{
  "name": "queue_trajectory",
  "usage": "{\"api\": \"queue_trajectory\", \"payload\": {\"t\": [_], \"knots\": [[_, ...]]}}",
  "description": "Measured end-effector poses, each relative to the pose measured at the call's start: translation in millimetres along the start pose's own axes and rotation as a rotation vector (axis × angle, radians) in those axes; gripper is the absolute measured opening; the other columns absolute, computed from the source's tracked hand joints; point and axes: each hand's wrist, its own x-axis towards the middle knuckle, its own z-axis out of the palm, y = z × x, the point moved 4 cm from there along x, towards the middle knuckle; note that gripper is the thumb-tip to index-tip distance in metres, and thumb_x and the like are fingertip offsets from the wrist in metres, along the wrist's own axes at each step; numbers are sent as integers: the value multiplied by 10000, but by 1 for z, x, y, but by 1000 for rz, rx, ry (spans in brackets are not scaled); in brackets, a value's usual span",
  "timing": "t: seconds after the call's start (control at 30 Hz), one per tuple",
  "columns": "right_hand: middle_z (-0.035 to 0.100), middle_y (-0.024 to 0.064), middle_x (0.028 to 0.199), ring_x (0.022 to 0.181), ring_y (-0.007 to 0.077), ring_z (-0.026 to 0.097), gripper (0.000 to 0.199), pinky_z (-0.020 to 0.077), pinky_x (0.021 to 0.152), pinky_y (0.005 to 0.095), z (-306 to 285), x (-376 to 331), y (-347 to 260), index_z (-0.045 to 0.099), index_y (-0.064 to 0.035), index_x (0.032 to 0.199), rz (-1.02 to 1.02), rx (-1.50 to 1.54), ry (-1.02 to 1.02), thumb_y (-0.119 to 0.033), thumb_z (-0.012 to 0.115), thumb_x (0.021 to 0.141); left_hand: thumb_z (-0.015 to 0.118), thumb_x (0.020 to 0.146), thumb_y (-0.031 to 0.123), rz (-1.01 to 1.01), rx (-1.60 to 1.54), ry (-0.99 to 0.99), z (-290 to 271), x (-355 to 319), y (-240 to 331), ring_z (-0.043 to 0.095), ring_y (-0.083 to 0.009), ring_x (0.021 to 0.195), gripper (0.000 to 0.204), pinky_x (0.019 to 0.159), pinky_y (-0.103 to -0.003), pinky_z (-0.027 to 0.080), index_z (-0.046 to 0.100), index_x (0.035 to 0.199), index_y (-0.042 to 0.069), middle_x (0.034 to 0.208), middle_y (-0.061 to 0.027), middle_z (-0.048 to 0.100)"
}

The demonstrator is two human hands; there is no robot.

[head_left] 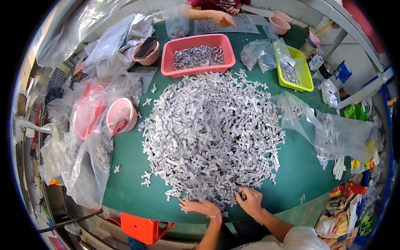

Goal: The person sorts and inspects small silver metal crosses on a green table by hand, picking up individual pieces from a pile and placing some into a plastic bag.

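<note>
A large heap of small silver-grey metal castings [212,133] covers the middle of the green table [129,175]. At its near edge lies my left hand [201,206], fingers stretched out along the lowest pieces, a thin bracelet on the wrist. Just to its right, my right hand [250,201] has its fingers curled down against the heap's lower right edge. A small dark-grey bit shows at those fingertips, too small to name. Beyond the heap stands a pink tub [198,72] holding curved metal pieces.
Far across, another person's hand [223,18] hovers over a sheet with small parts. A pink bucket [122,115] and bulging plastic bags [89,166] sit left. To the right are a yellow-green basket [306,68] and clear bags [343,131]. A red stool [139,228] stands below the near edge.
</note>
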Motion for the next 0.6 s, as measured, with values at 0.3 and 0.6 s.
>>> {"api": "queue_trajectory", "payload": {"t": [0.3, 0.6], "knots": [[529, 39, 561, 459, 168, 506, 221, 382, 419, 286, -9, 2, 2, 595, -66, 850, 89, 34, 12, -108, 696, 658, 328, 886, 230, -5, -102, -50, -17, -2, 10, 31, -366, 1303, 565, 1035, -488, -26, 129, 1324, -67, 1400, -224, 101], [484, 82, 976, 778, 196, 452, 417, 357, 703, 303, -12, 20, -22, 454, 4, 1142, 658, 1727, -289, -173, 440, 764, 421, 847, 105, 130, -406, -111, -66, 13, 8, 150, -383, 1284, 456, 1022, -480, 141, 310, 1265, -38, 1354, -231, 239]]}}
